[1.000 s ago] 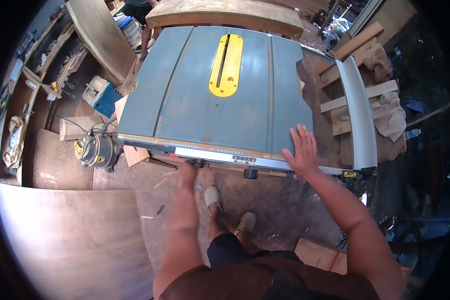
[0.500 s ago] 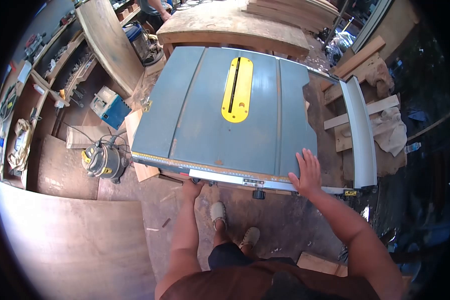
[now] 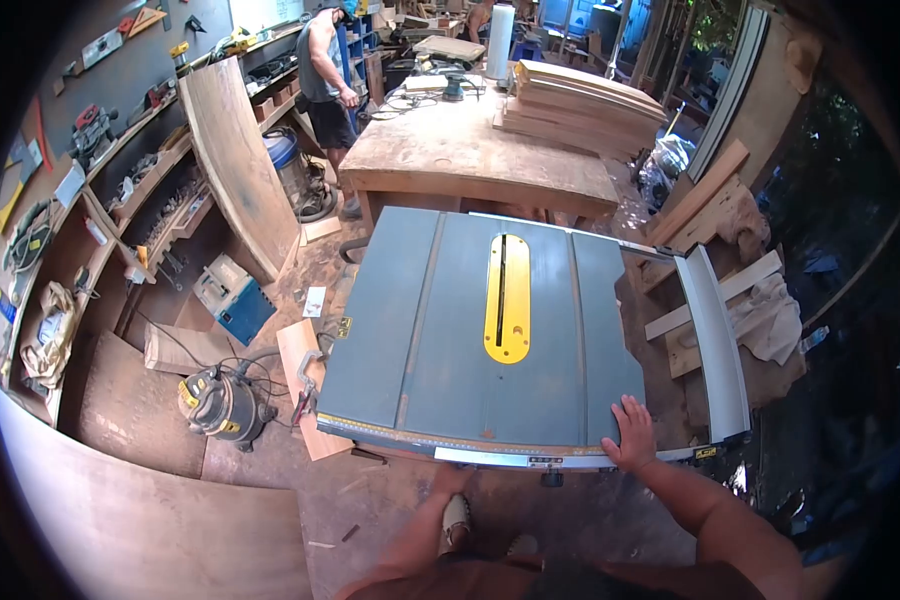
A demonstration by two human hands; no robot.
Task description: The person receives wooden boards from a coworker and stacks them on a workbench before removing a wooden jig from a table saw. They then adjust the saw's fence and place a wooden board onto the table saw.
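In front of me stands a table saw [image 3: 450, 350] with a grey top and a yellow insert plate [image 3: 520, 310] around its dark blade slot; no blade shows above it. My right hand [image 3: 633, 435] rests with fingers apart on the near right corner of the saw top. Below the front rail [image 3: 480, 456], my left hand [image 3: 452, 480] reaches under the edge, and its fingers are hidden there. To the right of it, a black knob [image 3: 552, 480] hangs under the rail. A yellow scale strip [image 3: 370, 428] runs along the front edge.
Beyond the saw is a wooden workbench [image 3: 440, 155] with stacked boards [image 3: 580, 110]. A person [image 3: 325, 80] stands at its left. Left of the saw are a shop vacuum [image 3: 225, 405], a blue case [image 3: 235, 305] and a clamp [image 3: 307, 385]. A metal fence rail [image 3: 720, 330] extends right.
My view has tilted up, so the saw sits lower in it and more of the bench and the person shows. My left hand is now mostly hidden below the rail; my right stays on the corner.
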